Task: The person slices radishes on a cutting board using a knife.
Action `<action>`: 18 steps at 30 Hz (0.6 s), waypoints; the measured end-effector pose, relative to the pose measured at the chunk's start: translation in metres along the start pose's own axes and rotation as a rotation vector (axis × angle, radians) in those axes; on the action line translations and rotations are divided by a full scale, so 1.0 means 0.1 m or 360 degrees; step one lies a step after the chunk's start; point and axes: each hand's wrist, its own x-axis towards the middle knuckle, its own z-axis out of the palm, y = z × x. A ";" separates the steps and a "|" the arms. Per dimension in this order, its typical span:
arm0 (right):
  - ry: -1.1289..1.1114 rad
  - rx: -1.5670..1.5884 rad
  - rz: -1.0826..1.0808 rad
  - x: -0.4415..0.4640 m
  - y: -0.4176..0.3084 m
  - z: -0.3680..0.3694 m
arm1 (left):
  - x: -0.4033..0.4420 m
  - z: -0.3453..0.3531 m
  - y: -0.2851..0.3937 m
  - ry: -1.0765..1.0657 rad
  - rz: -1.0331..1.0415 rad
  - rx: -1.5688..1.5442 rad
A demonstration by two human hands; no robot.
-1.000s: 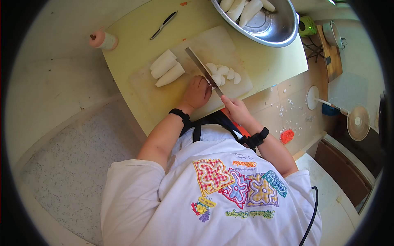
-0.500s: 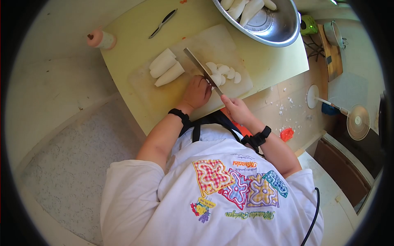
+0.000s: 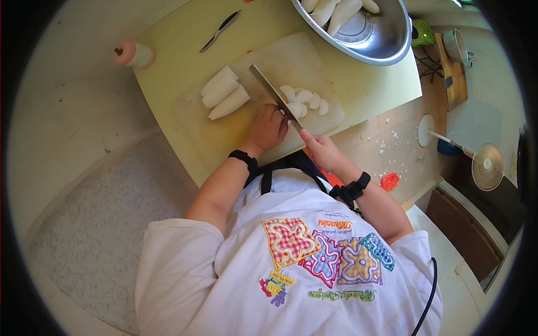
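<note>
My right hand [image 3: 323,150] is closed around the handle of a kitchen knife [image 3: 268,85], whose long blade points up and left across the cutting board [image 3: 224,140]. Beside the blade, my left hand [image 3: 268,126] presses down with curled fingers on a piece of white radish that they mostly cover. White half-round radish slices [image 3: 303,95] lie on the blade's right side. Left of the knife, peeled lengths of white radish [image 3: 228,105] rest side by side on the board.
A steel basin [image 3: 367,47] with whole white radishes [image 3: 343,15] stands at the table's far right. A peeler [image 3: 221,31] and a pink-capped bottle [image 3: 134,55] are on the yellow table [image 3: 174,47]. White scraps, a red bag [image 3: 389,181] and a fan [image 3: 487,166] are on the right.
Both hands and the knife keep nearly the same place on the board. The whole view has shifted very slightly; the slices lie as before.
</note>
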 end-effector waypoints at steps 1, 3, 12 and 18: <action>-0.0010 -0.0016 0.0003 -0.01 -0.03 0.00 | 0.01 -0.01 0.01 0.0020 0.0010 0.0006; -0.0006 -0.0014 -0.0047 0.07 0.09 0.04 | 0.03 -0.02 0.02 0.0003 -0.0007 -0.0040; 0.0012 0.0027 0.0086 0.22 0.26 0.02 | -0.01 0.01 -0.05 -0.0024 0.0016 0.0077; 0.0031 0.0031 0.0014 0.23 0.39 0.09 | -0.04 0.05 -0.05 -0.0016 0.0010 0.0046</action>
